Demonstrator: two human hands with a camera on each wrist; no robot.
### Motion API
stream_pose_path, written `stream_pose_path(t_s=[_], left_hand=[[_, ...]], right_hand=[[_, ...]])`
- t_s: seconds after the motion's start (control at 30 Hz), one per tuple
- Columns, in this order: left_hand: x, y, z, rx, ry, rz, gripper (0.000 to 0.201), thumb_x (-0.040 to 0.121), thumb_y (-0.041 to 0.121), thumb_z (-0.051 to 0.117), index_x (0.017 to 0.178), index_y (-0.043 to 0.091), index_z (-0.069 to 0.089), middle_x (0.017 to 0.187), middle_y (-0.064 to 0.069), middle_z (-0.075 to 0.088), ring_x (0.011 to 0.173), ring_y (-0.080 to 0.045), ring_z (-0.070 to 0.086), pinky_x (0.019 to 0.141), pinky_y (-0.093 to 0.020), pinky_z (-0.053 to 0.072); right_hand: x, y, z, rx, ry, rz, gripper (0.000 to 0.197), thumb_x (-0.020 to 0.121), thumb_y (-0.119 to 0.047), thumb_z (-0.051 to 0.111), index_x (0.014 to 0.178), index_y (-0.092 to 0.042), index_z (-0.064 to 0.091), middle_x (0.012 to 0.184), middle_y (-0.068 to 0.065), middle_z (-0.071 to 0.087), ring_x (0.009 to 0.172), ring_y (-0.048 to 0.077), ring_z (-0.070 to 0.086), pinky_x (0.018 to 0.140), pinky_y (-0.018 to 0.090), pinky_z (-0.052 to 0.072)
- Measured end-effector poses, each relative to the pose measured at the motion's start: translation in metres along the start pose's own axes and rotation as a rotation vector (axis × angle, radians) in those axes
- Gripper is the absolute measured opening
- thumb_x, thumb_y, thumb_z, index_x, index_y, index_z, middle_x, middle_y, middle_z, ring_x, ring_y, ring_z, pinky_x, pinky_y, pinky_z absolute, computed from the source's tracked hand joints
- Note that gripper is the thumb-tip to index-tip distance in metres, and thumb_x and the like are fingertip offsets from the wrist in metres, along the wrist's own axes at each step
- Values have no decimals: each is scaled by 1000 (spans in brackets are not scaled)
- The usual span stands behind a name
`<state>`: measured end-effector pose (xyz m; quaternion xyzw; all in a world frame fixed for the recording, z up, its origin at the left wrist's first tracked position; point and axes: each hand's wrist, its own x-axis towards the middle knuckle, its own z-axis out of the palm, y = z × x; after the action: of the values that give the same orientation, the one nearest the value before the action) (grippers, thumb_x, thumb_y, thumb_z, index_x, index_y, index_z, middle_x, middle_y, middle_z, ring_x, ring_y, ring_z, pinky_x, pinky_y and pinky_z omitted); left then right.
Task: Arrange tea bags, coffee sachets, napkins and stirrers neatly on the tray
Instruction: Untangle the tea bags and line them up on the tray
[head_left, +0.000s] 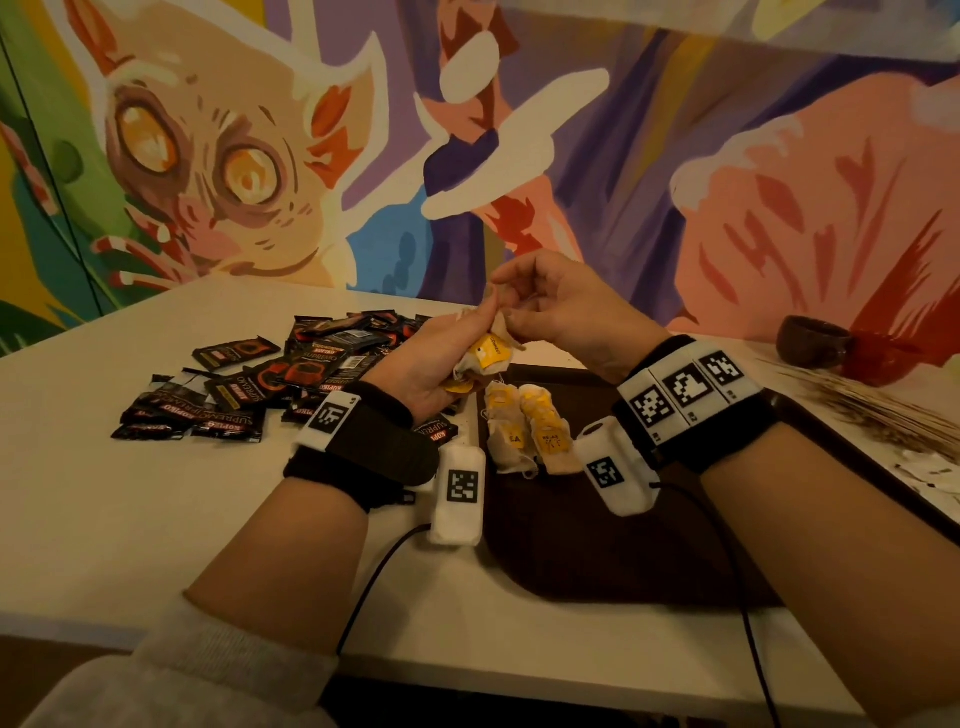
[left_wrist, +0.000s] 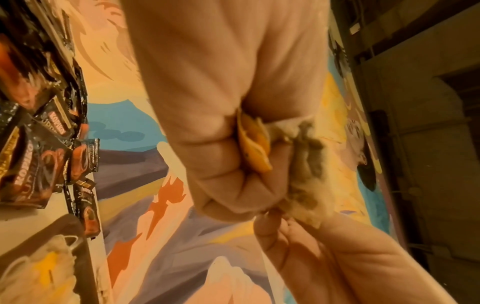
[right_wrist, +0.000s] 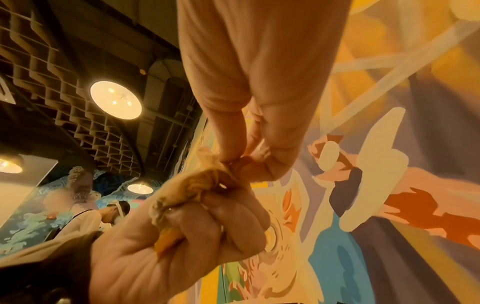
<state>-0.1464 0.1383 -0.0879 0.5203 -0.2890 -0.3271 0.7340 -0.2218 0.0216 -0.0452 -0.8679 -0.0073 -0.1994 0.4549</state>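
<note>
My left hand is raised over the table and grips a bunch of tea bags with yellow tags. My right hand meets it from the right and pinches the top of one tea bag between thumb and fingers. Two rows of tea bags lie on the dark brown tray below the hands. A heap of black coffee sachets lies on the white table to the left. Wooden stirrers lie at the right.
A dark bowl stands at the back right near the painted wall. White paper packets lie at the right edge. Wrist camera cables trail over the table's front. Another person stands far off in the room.
</note>
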Motion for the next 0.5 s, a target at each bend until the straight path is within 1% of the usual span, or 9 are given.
stream_pose_path(t_s=[0.1,0.13,0.2,0.27,0.33,0.37,0.43,0.5], left_hand=[[-1,0,0,52,-16,31,34,99,39,39,88,13,59,57,5,64,52,-3,60,47,-15,46],[-2,-1,0,76,-28,39,37,99,39,37,87,12,59,57,5,64,52,-4,60,47,-15,46],[-1,-2,-1,116,-49,34,42,99,42,37,86,12,62,61,2,63,56,-7,59,49,-17,46],[-1,-3,-2,154,-62,13,44,97,45,38,87,11,64,68,-3,62,61,-10,58,52,-18,47],[-2,-4,-1,198,-75,-3,43,96,45,40,88,10,63,66,-2,63,58,-8,59,51,-18,48],[-3,-4,-1,234,-78,0,43,95,46,42,88,10,63,66,-1,63,57,-8,59,53,-19,47],[-4,-1,-1,317,-62,31,40,93,47,45,85,13,64,67,2,65,61,-7,60,60,-21,48],[-4,3,-4,368,-6,73,35,92,44,50,80,15,65,64,8,65,62,-5,59,64,-22,47]], right_hand=[[3,-3,0,-63,-40,59,47,82,9,59,123,-12,50,99,-4,53,84,23,57,75,31,52],[3,-4,-2,-78,-73,76,52,82,10,58,129,-12,48,102,-7,53,84,25,56,76,31,51],[3,-5,-6,-125,-142,92,55,82,10,58,133,-12,48,104,-9,53,81,23,56,71,24,51],[2,-7,-9,-176,-166,88,49,82,8,60,126,-11,54,100,-7,56,78,13,56,64,14,49],[1,-9,-12,-178,-150,94,37,82,7,61,116,-9,60,92,-5,58,76,6,55,60,11,47],[0,-9,-13,-168,-144,106,31,83,7,61,110,-8,62,89,-4,59,75,5,56,59,10,47],[-3,-7,-19,-158,-134,131,18,84,4,61,96,-9,64,85,-2,62,76,7,58,62,13,50],[-6,-4,-26,-175,-121,165,15,83,3,63,87,-11,65,82,-1,63,75,9,58,64,16,51]])
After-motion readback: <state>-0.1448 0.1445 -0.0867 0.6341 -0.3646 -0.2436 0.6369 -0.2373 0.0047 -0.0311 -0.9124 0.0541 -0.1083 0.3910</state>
